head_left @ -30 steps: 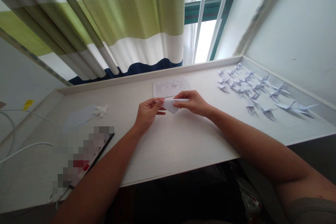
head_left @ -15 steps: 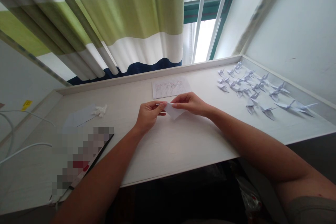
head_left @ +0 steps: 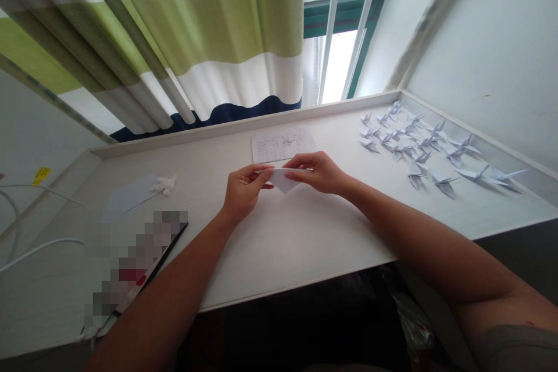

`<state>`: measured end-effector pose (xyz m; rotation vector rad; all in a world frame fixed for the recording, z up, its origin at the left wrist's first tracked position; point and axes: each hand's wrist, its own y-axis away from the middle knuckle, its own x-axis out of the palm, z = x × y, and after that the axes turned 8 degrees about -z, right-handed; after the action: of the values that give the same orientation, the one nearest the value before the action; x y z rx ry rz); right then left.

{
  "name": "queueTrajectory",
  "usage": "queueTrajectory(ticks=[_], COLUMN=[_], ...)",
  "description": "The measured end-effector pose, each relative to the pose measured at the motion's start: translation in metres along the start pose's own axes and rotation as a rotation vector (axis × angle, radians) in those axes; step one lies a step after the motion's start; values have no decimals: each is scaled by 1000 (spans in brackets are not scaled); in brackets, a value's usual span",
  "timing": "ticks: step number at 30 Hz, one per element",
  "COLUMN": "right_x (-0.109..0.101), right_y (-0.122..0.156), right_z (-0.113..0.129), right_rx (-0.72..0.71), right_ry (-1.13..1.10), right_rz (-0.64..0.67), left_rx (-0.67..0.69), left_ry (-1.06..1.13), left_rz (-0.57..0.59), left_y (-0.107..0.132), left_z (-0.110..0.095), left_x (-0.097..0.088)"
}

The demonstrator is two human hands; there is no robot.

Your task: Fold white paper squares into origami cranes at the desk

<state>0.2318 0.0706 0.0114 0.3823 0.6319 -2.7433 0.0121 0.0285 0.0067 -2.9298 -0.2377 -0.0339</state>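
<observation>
A small folded piece of white paper (head_left: pixel 285 180) is held just above the desk, with one corner pointing down toward me. My left hand (head_left: pixel 245 189) pinches its left end between thumb and fingers. At the right end, my right hand (head_left: pixel 317 171) grips the upper edge, thumb in front and fingers behind. Beyond my hands lies a printed sheet with a table on it (head_left: pixel 272 148). Several white folded paper cranes (head_left: pixel 421 158) stand grouped on the right side of the desk.
White sheets (head_left: pixel 129 193) and a crumpled tissue (head_left: pixel 165 185) lie at the left. Nearer me is a blurred-out flat device (head_left: pixel 148 261) with a dark edge. White cables (head_left: pixel 47 244) run in from the left. A raised rim (head_left: pixel 244 124) borders the desk's back, below a curtain (head_left: pixel 218 23).
The fingers of both hands have shifted slightly along the folded paper, and more of its top edge now shows between them. The cranes and sheets stay put.
</observation>
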Motion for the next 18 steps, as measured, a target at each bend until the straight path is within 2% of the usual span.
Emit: queueTrajectory(ticks=[5,8,13,18], right_x=[-3,-3,-2,-4], right_y=[3,3,2,2], right_z=[6,5,6,6], right_rx=[-323,-466,-621,-669], right_ry=[138,193,242,355], right_rz=[-68,-99,-180,-211], left_rx=[190,305,539,750], left_ry=[0,-73,-153,-262], left_rz=[-28,-10,43,56], left_y=[1,2,4,1], left_z=[1,3,0,-7], left_x=[-2,-7,-12,-14])
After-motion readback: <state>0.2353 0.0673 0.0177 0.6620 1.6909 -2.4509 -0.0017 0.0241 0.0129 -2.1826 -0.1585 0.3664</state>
